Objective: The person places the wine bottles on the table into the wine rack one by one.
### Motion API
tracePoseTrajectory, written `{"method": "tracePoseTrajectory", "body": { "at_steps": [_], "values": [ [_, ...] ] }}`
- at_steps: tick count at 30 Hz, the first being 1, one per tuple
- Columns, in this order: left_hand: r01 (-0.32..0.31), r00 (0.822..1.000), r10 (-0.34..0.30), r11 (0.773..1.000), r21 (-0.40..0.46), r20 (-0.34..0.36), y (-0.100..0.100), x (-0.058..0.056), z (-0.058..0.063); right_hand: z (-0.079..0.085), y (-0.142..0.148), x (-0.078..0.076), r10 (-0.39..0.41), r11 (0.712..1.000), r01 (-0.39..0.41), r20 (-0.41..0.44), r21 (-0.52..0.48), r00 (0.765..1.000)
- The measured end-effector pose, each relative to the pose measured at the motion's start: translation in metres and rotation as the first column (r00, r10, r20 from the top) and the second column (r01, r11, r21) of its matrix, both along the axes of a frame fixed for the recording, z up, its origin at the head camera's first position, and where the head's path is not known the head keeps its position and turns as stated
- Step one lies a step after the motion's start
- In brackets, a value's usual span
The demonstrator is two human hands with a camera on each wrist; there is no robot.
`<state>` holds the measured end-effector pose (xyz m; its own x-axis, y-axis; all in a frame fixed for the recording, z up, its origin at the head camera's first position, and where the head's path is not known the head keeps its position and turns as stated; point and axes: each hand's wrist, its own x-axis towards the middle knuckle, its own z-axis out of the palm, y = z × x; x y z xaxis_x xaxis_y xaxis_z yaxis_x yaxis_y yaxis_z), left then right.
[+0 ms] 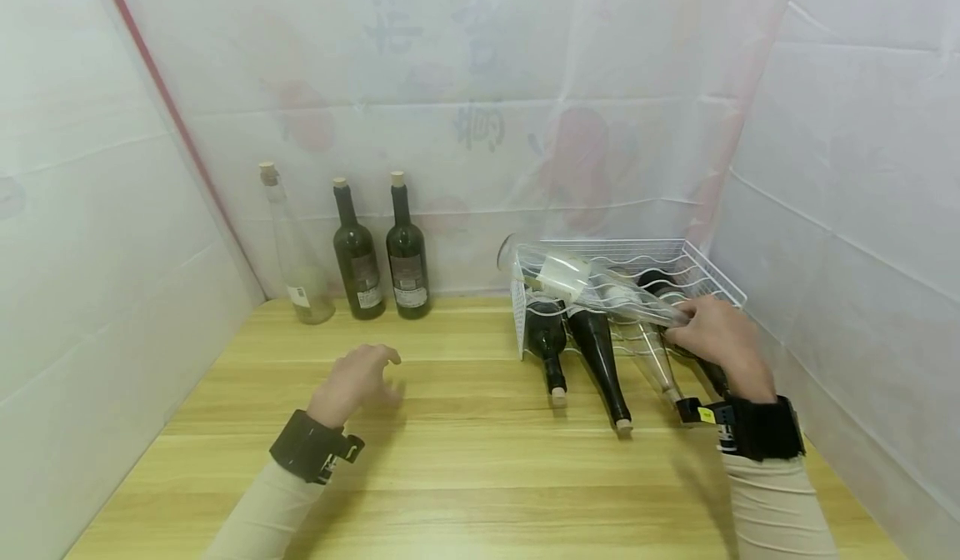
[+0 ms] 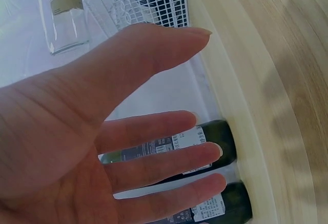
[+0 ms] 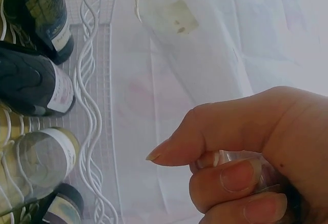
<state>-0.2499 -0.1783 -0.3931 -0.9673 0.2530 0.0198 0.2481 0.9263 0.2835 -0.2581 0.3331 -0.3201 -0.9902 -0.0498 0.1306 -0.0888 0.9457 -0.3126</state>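
Observation:
My right hand [image 1: 720, 339] grips a clear glass bottle [image 1: 564, 278] by its neck, fingers curled round it. The bottle lies nearly level above the white wire rack [image 1: 518, 327], its base pointing left and its pale label showing. Below it in the rack, a dark bottle [image 1: 546, 335], a longer dark bottle [image 1: 600, 358], a clear bottle [image 1: 657, 364] and another dark one, partly behind the hand, lie with necks toward me. My left hand [image 1: 356, 383] hovers over the table with fingers spread, holding nothing.
At the back left stand a corked clear bottle [image 1: 300, 272] and two corked dark bottles [image 1: 358, 264], upright in a row. Pale sheeting [image 1: 465, 68] hangs behind and on both sides. The wooden table [image 1: 465, 477] runs under everything.

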Motion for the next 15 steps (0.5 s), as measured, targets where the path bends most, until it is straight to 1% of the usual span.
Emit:
{"method": "tracePoseTrajectory", "body": {
  "at_steps": [2,7,15],
  "values": [
    [0.001,1.0,-0.001,1.0,0.001,0.0,0.0,-0.001,0.0,0.0,0.004,0.0,-0.001,1.0,0.001,-0.008,-0.002,1.0],
    [-0.003,1.0,0.003,1.0,-0.001,0.005,0.0,-0.001,-0.001,0.001,0.012,0.001,-0.003,0.999,0.003,0.001,-0.048,1.0],
    [-0.003,1.0,0.003,1.0,0.003,0.003,-0.001,-0.001,-0.002,0.002,0.023,0.003,-0.04,0.996,0.042,0.021,-0.075,0.999]
  ]
}}
